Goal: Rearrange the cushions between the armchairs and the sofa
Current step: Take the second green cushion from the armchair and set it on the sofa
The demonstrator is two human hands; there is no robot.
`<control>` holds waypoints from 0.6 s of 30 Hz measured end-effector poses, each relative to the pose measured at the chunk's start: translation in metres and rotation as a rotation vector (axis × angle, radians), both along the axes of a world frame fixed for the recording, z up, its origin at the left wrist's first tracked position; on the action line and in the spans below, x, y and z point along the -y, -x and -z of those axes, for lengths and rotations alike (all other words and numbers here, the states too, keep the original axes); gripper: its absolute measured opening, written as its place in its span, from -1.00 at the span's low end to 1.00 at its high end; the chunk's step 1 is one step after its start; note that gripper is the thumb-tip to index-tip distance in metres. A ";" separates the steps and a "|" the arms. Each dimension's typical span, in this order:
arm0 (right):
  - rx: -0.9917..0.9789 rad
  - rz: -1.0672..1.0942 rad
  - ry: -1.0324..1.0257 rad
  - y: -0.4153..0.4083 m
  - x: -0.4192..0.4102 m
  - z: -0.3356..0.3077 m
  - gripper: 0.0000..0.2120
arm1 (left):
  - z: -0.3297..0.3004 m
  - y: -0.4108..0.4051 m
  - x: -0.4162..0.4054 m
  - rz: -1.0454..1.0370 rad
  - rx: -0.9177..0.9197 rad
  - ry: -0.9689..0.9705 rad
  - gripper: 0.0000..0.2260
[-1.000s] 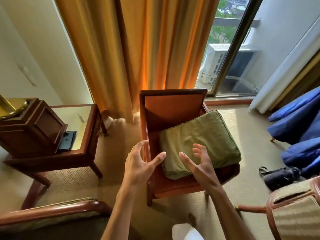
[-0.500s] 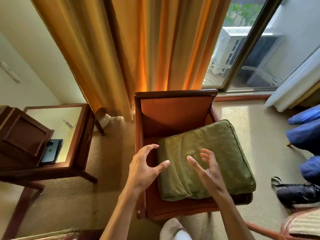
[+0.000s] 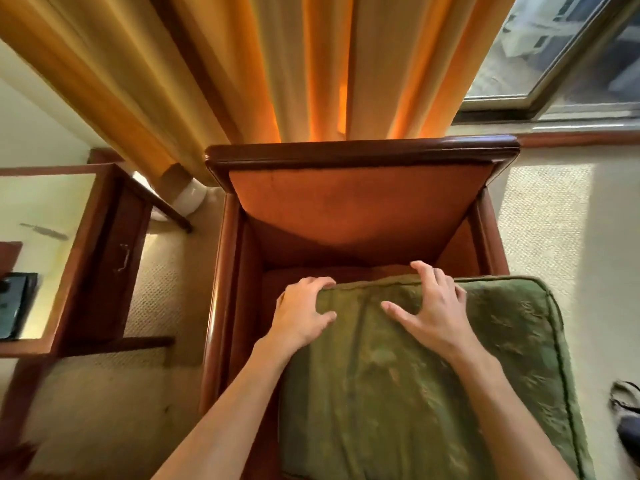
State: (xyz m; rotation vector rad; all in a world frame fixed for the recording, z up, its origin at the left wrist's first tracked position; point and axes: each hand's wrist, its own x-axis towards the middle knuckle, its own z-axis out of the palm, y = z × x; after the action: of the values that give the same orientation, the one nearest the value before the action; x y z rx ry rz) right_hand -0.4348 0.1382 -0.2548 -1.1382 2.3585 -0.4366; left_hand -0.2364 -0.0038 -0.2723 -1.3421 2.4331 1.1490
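Note:
A green patterned cushion [image 3: 433, 393] lies skewed on the seat of a wooden armchair [image 3: 360, 154] with orange upholstery, its right side hanging over the right arm. My left hand [image 3: 301, 317] wraps the cushion's far left corner, fingers curled over the edge. My right hand [image 3: 433, 306] lies on the cushion's far edge, fingers spread and hooked over the piping. The back part of the seat is bare.
A wooden side table [image 3: 93, 258] with a glass top stands left of the chair, a dark phone [image 3: 14, 306] on it. Orange curtains [image 3: 277, 64] hang behind the chair. A window [image 3: 554, 57] is at the upper right. A dark bag [image 3: 627, 424] lies on the carpet at right.
I have stepped closer and leaned over the chair. Both hands went from hovering open above the cushion to gripping its far edge.

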 end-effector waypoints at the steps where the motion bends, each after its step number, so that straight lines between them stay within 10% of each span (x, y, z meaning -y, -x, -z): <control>1: -0.072 -0.096 -0.084 0.012 0.009 0.018 -0.20 | 0.020 0.011 0.006 0.041 0.058 0.011 -0.47; 7: -0.189 -0.450 -0.572 0.058 0.061 0.071 -0.14 | 0.125 0.076 0.051 0.385 0.367 -0.152 0.07; 11: 0.075 -0.362 -0.942 0.100 0.082 0.078 0.19 | 0.156 0.103 0.068 0.520 0.468 -0.363 0.35; 18: 0.338 -0.306 -0.921 0.085 0.054 0.069 0.14 | 0.123 0.100 0.048 0.624 0.833 -0.492 0.31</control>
State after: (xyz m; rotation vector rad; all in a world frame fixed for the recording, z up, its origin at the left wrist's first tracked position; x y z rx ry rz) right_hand -0.5195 0.0846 -0.3240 -0.8420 1.7038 0.4929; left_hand -0.3360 -0.0519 -0.3954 -0.6277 1.6138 0.7267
